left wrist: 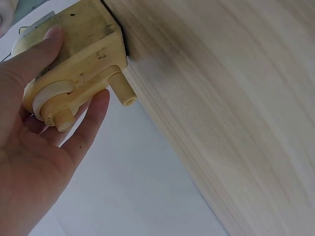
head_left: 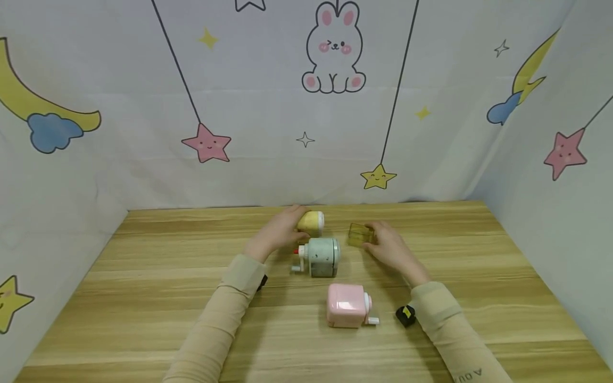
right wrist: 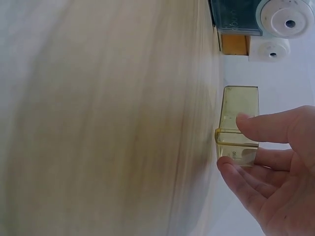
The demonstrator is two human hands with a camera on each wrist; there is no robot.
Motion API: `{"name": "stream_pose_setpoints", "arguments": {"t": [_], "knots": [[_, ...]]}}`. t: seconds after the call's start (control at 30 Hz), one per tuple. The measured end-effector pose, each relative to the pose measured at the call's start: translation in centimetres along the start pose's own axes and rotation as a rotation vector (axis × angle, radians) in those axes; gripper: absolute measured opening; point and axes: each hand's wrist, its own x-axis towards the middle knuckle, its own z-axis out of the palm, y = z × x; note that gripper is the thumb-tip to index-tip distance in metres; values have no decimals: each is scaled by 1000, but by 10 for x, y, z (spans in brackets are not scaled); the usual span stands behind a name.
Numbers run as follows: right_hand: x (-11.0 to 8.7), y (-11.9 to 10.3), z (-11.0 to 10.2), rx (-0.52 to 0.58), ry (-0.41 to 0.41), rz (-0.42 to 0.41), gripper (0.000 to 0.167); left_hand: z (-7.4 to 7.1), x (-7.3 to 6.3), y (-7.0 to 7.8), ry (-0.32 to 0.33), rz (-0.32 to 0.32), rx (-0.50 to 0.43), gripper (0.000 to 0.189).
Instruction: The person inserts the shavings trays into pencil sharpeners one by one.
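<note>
Head view, landmark: green sharpener (head_left: 322, 257), standing near the middle of the table; every place below is given from it.
Backdrop: pale cloth (head_left: 268, 96) printed with a rabbit, stars, moons and clouds, hung behind and to both sides of the landmark.
Table: light wood (head_left: 143, 298), bearing all the items listed.
Left sleeve: beige (head_left: 215, 324), running from the near edge up to the landmark's left.
Right sleeve: beige (head_left: 455, 335), running from the near edge up to the landmark's right.
Left hand: (head_left: 278, 231) just behind and left of the landmark, thumb and fingers curled round the yellow sharpener; in the left wrist view (left wrist: 29, 147) the thumb lies along one face and the fingers along the underside.
Right hand: (head_left: 392, 247) to the right of the landmark, thumb and fingers pinching the end of the drawer; the right wrist view (right wrist: 275, 172) shows the same pinch.
Pink sharpener: (head_left: 347, 305) just in front of the landmark, crank to its right side.
Green sharpener, detail: white crank on its left side; seen at the top edge in the right wrist view (right wrist: 256, 17).
Yellow sharpener: (head_left: 312, 222) just behind the landmark, on the table, in the left hand; white crank hub faces the wrist camera (left wrist: 81, 64).
Drawer: clear yellow plastic (head_left: 360, 234), behind and right of the landmark, resting on the table (right wrist: 238, 120).
</note>
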Motion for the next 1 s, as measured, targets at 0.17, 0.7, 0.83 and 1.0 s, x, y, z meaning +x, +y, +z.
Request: {"name": "stream_pose_setpoints", "arguments": {"t": [0.17,0.7,0.83,1.0], "knots": [[1,-3,1,2,-5,-6,54,0,1,2,-1,8,6,66],[5,-8,8,1,-10,-42,54,3,8,8,-6,39,16,63],[5,-9,9,8,-17,-51,54,3,10,9,-16,41,14,65],[7,-12,11,17,-33,-48,55,4,12,10,-27,41,26,69]]}}
